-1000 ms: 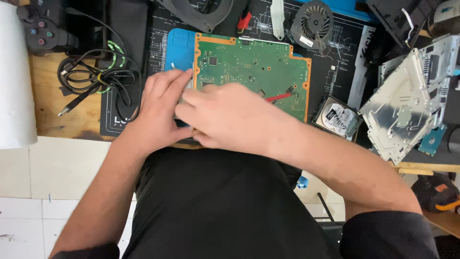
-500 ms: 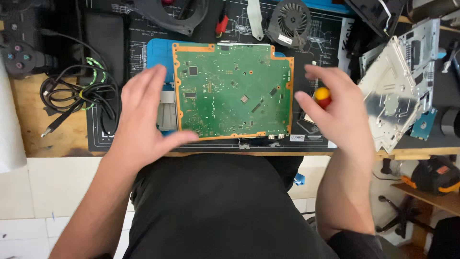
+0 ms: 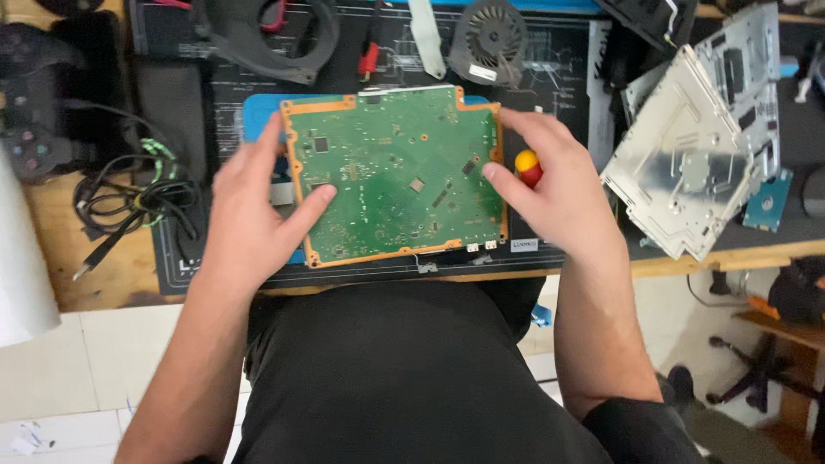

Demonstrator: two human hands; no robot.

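A large green circuit board [image 3: 391, 172] with an orange border lies on a blue mat [image 3: 262, 112] on the black work mat. My left hand [image 3: 249, 215] rests on the board's left edge, thumb on its surface, fingers apart. My right hand [image 3: 559, 189] touches the board's right edge with its fingertips while a screwdriver with a red and yellow handle [image 3: 527, 166] is tucked in the palm.
A silver metal shield plate [image 3: 687, 163] lies at the right with a hard drive [image 3: 767, 199] beside it. Two cooling fans [image 3: 490, 39] [image 3: 262, 39] sit at the back. A game controller [image 3: 30, 129] and tangled black cables [image 3: 129, 202] are at the left. The wooden bench edge [image 3: 730, 255] runs in front.
My hands have parted from the board's lower left. The right hand went to the right edge with the screwdriver, the left stayed at the left edge. The view shifted, so the board appears lower.
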